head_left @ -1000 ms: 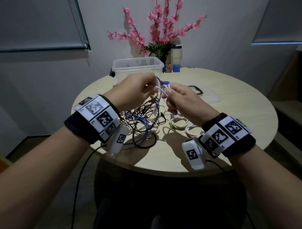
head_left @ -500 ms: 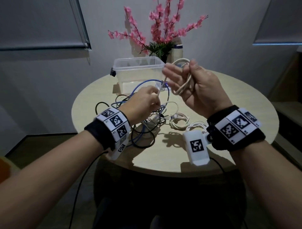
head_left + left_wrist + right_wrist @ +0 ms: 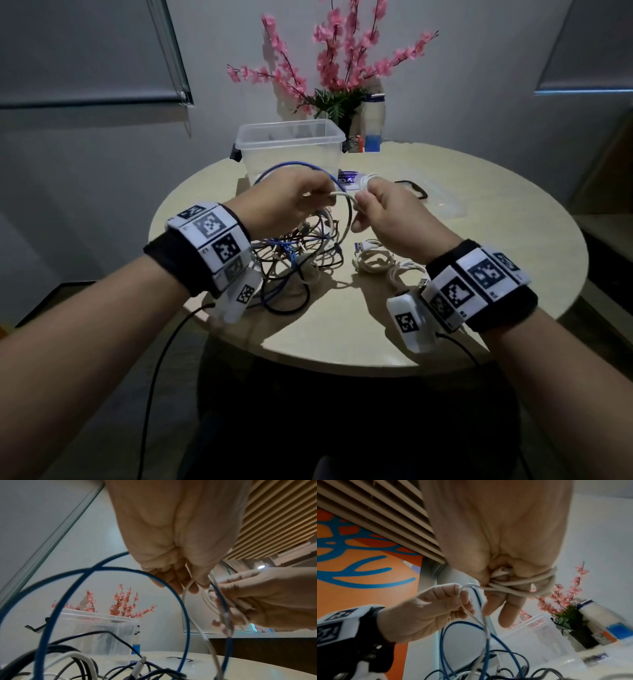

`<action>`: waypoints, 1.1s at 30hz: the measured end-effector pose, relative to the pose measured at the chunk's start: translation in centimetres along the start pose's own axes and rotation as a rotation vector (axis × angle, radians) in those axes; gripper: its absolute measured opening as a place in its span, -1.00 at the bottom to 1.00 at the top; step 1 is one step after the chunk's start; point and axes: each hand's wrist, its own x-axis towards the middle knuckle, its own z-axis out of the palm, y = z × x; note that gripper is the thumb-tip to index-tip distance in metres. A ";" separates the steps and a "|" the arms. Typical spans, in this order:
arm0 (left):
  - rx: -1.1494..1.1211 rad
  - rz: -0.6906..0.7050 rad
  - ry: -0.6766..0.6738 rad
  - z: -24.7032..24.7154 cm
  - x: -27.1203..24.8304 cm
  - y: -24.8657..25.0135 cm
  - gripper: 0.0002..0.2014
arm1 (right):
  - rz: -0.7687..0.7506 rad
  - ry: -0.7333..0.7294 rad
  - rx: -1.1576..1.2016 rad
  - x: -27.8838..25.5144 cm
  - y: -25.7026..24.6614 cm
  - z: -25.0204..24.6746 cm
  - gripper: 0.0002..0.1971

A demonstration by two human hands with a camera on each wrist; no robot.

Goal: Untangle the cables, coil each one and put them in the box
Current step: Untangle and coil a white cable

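The room is looking dim. Light is coming from above and shining on the surface (image 3: 479,212), and the arms are throwing soft shadows there. The edges are bending. Wrist views are looking blurry up close.

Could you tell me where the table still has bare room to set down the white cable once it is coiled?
Bare tabletop runs along the near edge, before the cable tangle and two white coils. The far right, beyond the clear lid, is bare too. Between the hands and the clear box it is crowded.
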 end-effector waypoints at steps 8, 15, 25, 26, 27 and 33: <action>-0.413 -0.180 0.069 0.0 0.9 -2.7 -0.83 | -0.012 -0.205 0.167 0.8 -1.1 -0.3 -0.58; -0.336 -0.216 0.103 0.5 3.0 -5.4 -0.95 | 0.050 -0.343 0.558 2.3 -0.9 -0.7 -0.57; 0.128 0.063 -0.284 1.5 3.7 -3.3 -0.86 | 0.072 -0.058 1.204 6.6 -2.1 -0.3 -0.69; 0.154 0.073 -0.328 1.3 3.6 -3.0 -0.85 | 0.057 -0.014 1.158 7.2 -2.0 -0.2 -0.70; 0.166 0.085 -0.363 1.0 3.5 -2.7 -0.83 | 0.038 0.011 1.079 7.6 -1.8 -0.2 -0.72; 0.028 -0.035 -0.355 -1.9 3.7 -2.0 -0.86 | -0.068 0.047 0.194 7.6 -1.0 -0.1 -0.75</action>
